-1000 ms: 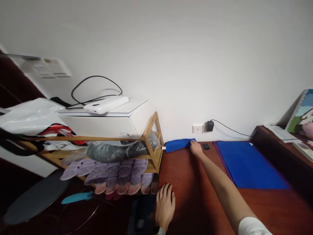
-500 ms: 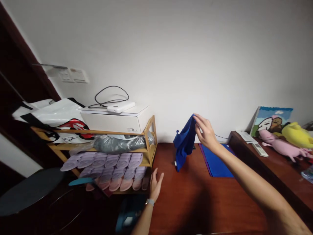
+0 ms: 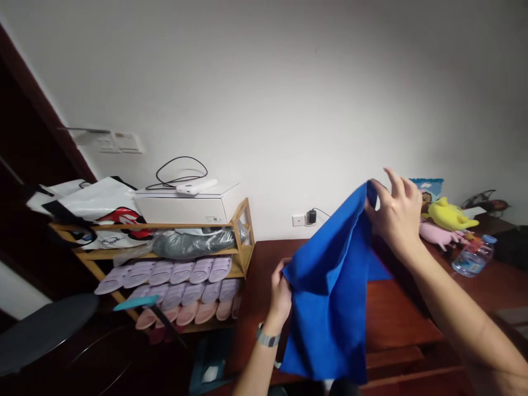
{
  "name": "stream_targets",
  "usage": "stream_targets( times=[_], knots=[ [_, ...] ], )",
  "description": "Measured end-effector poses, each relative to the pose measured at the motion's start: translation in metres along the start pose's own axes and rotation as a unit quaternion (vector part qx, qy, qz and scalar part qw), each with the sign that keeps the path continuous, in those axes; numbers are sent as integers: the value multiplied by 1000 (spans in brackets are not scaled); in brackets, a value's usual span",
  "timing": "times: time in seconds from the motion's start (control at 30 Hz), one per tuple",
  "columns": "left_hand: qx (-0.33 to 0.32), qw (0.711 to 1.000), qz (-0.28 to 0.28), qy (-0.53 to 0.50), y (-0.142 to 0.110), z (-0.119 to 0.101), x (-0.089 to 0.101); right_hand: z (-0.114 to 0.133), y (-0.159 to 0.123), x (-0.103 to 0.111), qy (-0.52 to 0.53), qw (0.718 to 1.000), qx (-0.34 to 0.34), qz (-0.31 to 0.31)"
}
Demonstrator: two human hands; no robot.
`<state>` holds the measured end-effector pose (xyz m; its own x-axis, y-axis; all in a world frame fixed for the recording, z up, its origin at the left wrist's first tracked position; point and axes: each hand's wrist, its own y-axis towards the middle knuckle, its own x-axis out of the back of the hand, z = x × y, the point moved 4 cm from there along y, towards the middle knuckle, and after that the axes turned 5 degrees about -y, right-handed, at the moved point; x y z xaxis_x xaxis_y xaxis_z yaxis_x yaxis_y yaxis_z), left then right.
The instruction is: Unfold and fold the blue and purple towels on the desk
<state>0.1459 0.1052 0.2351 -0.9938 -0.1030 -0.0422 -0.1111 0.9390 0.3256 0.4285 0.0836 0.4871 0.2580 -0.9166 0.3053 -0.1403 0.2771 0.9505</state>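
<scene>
A blue cloth (image 3: 330, 291) hangs between my hands over the front of the table, with folds running down its middle. My right hand (image 3: 398, 212) pinches its upper right corner between thumb and finger, the other fingers raised. At the cloth's left upper edge my left hand (image 3: 281, 291) is closed on it, a grey watch band on that wrist. Behind the cloth, part of another blue piece of fabric (image 3: 378, 268) lies flat on the reddish-brown table (image 3: 262, 294); the rest of it is hidden.
Left of the table stands a wooden rack (image 3: 243, 220) with slippers (image 3: 181, 272), a white box (image 3: 185, 209) and a power bank (image 3: 197, 186). To the right are a yellow plush toy (image 3: 449, 213), a pink plush toy (image 3: 439, 234) and a plastic bottle (image 3: 474, 257). A stool (image 3: 45, 330) stands at lower left.
My right hand has brought the blue cloth nearer and to the right, and it now hangs spread out. My left hand, open and empty before, has risen and taken hold of its left edge.
</scene>
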Motion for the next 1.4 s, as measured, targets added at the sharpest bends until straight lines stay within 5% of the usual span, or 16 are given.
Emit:
stream_targets(
  times=[0.07, 0.13, 0.2, 0.33, 0.4, 0.5, 0.63, 0.8, 0.93, 1.07, 1.23, 1.4],
  knots=[
    [35, 997, -52, -52, -10, -18, -4, 9, -46, 4, 50, 994, 31, 88],
    [50, 995, -53, -61, -20, -37, -16, 41, -111, 0, 187, 954, 104, 212],
    [37, 999, 20, -33, -33, -53, -32, 69, -177, -8, 308, 909, 22, 278],
    [25, 986, 161, 22, -64, -64, -52, 96, -262, -21, 448, 817, -251, 261],
    [31, 983, 177, 42, -77, -60, -52, 105, -278, -18, 497, 779, -276, 264],
    [32, 979, 180, 89, -90, -55, -45, 116, -287, -8, 538, 757, -251, 274],
    [31, 975, 174, 131, -97, -52, -25, 114, -295, -1, 524, 776, -221, 273],
    [36, 953, 224, 201, -109, -39, 6, 64, -284, 20, 396, 862, -230, 216],
    [49, 919, 253, 299, -128, -6, 24, 34, -247, 57, 292, 937, -105, 160],
    [59, 894, 220, 385, -142, 40, 48, 17, -213, 90, 193, 976, 7, 98],
    [73, 931, 89, 346, -140, 69, 120, -38, -187, 113, 63, 997, -6, 40],
    [128, 947, -3, 296, -130, 44, 201, -98, -193, 118, -47, 994, -62, 71]
  ],
)
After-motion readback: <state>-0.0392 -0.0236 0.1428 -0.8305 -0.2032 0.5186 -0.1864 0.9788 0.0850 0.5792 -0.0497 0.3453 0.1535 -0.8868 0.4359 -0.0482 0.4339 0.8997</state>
